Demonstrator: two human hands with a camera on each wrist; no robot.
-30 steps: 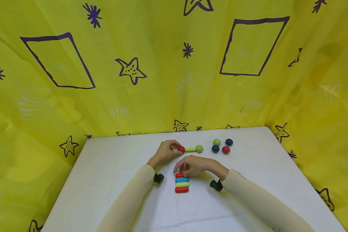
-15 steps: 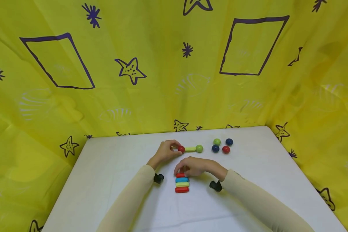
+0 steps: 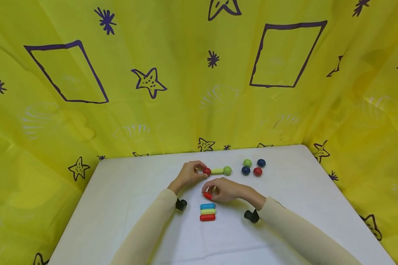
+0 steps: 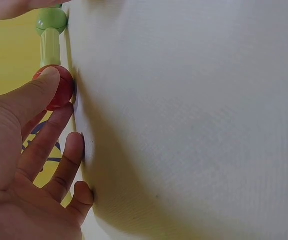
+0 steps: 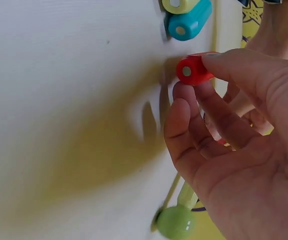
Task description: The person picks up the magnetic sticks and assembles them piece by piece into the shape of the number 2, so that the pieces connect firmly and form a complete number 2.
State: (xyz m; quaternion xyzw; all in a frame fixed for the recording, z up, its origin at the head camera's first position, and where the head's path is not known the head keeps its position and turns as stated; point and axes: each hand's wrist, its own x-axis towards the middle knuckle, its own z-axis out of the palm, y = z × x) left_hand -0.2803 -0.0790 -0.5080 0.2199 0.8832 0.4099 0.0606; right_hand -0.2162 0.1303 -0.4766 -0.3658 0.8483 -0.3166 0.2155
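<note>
My left hand (image 3: 189, 173) pinches a red ball (image 4: 64, 87) between thumb and fingers. That ball sits at the left end of a pale yellow-green rod (image 3: 217, 171), whose other end carries a green ball (image 3: 227, 170). Nearer to me, my right hand (image 3: 226, 189) pinches a red rod (image 5: 193, 69) by its sides; a grey round spot shows on the rod's end. Just below it on the table lie a blue rod (image 3: 208, 206), a yellow rod (image 3: 208, 211) and another red rod (image 3: 207, 218), side by side.
To the right at the back, a loose green ball (image 3: 247, 162), two dark blue balls (image 3: 245, 170) and a red ball (image 3: 257, 171) form a cluster on the white table (image 3: 126, 221). Yellow patterned cloth (image 3: 172, 117) hangs behind the table and at both sides.
My right hand has lifted the red rod off the top of the row and moved it slightly away from the blue one, now tilted. The left hand keeps its hold on the red ball.
</note>
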